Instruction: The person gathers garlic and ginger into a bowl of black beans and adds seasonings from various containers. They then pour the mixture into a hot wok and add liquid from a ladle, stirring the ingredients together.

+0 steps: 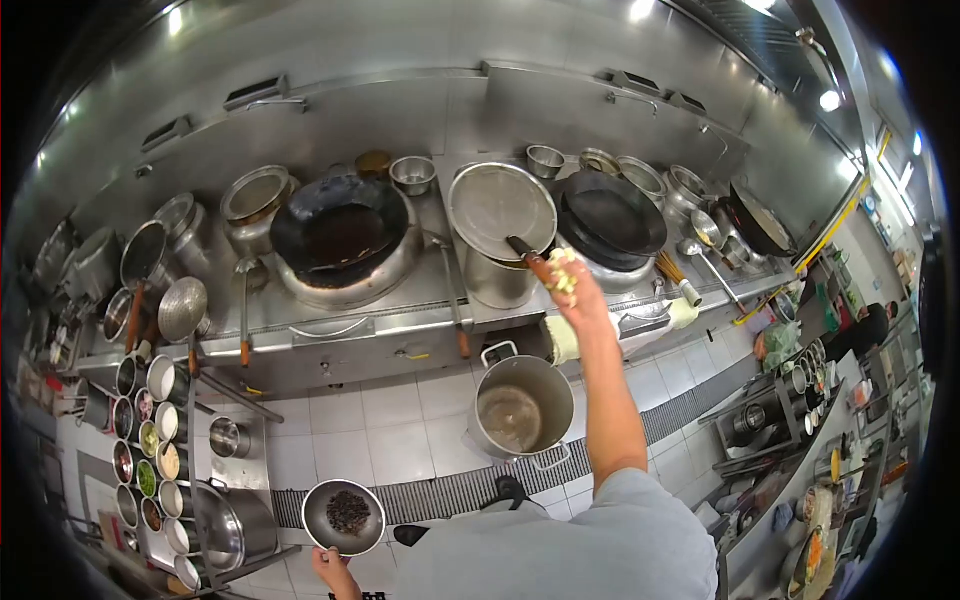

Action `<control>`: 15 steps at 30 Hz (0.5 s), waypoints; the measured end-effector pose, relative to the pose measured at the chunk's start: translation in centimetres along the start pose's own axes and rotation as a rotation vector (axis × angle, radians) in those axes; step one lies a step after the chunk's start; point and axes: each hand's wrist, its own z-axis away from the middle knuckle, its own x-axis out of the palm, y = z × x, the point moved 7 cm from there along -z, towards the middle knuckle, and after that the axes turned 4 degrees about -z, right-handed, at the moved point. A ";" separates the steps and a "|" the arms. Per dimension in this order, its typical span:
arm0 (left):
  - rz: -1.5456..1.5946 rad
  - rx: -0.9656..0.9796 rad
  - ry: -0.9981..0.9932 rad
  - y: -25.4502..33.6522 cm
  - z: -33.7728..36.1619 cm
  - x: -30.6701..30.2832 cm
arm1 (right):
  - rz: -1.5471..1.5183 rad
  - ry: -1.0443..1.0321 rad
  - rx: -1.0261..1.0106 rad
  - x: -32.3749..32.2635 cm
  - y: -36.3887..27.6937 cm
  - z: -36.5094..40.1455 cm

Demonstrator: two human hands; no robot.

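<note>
My right hand (582, 303) reaches forward over the stove edge, its fingers closed around pale yellow chopped pieces (565, 277). Right beside it is the wooden handle (538, 265) of a round mesh strainer (500, 208); whether the fingers touch this handle I cannot tell. The strainer lies across the top of a steel pot (498, 283). Down at the lower left, my left hand (335, 572) grips the rim of a steel bowl (318, 497). Small dark brown bits, like whole spices, lie inside the bowl. A large deep pot (556, 405) stands below, between me and the stove.
Two dark woks (345, 215) (612, 218) sit on burners. Ladles (712, 270) and a skimmer (183, 308) line the stove. To the left stands a rack of seasoning containers (160, 440). A person (868, 330) is at the far right, near shelves (748, 418).
</note>
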 end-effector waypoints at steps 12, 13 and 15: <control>-0.035 -0.223 -0.125 0.1 16.8 25.6 | 1.909 0.334 -0.650 -18.6 -32.0 -20.6; 0.001 -0.277 -0.068 -1.3 17.7 25.5 | 1.942 0.311 -0.477 -20.9 -32.5 -23.0; -0.055 -0.191 -0.091 -2.5 18.1 26.0 | 1.140 0.091 -0.551 -38.1 -33.5 -33.6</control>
